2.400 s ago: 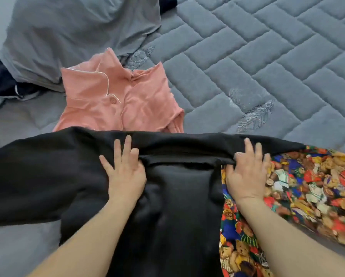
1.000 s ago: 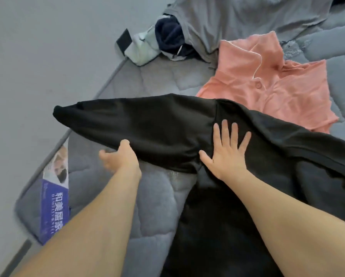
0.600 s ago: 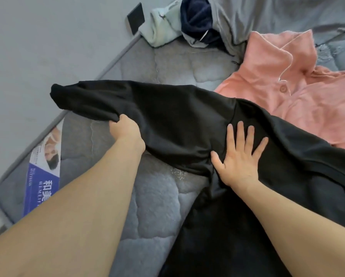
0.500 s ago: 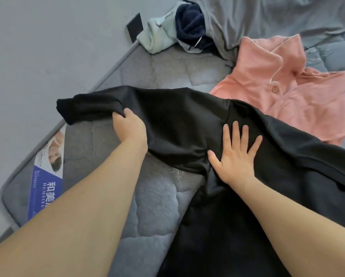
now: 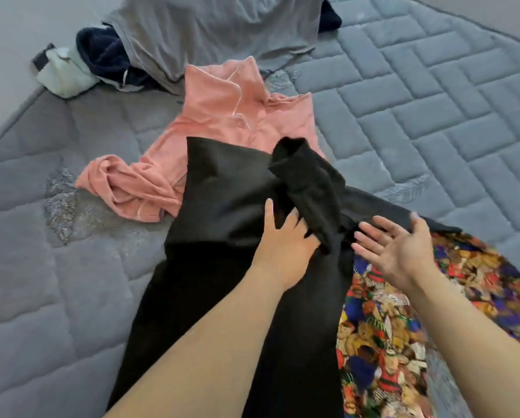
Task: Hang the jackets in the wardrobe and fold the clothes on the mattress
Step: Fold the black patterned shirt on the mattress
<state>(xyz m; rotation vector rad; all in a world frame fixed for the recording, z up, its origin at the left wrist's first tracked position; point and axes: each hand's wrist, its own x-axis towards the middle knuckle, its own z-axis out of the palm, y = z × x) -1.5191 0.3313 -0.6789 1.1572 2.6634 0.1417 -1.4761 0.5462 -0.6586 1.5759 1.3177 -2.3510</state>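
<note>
Now the black garment (image 5: 222,206) lies across the grey quilted mattress (image 5: 433,101), its sleeve (image 5: 310,188) folded over the body. The left hand (image 5: 285,236) rests on it, fingers hidden under the sleeve, so its grip cannot be told. The right hand (image 5: 400,248) hovers just beside, fingers spread, holding nothing. A pink shirt (image 5: 222,116) lies beyond, a bear-print cloth (image 5: 403,312) to the right, a grey garment (image 5: 207,28) farther off.

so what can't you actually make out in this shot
Head view:
- left hand: fingertips hidden under the black sleeve, so its grip is unclear.
- dark blue garment: mostly hidden under the grey garment.
- patterned fabric: cut off by the frame's edge.
</note>
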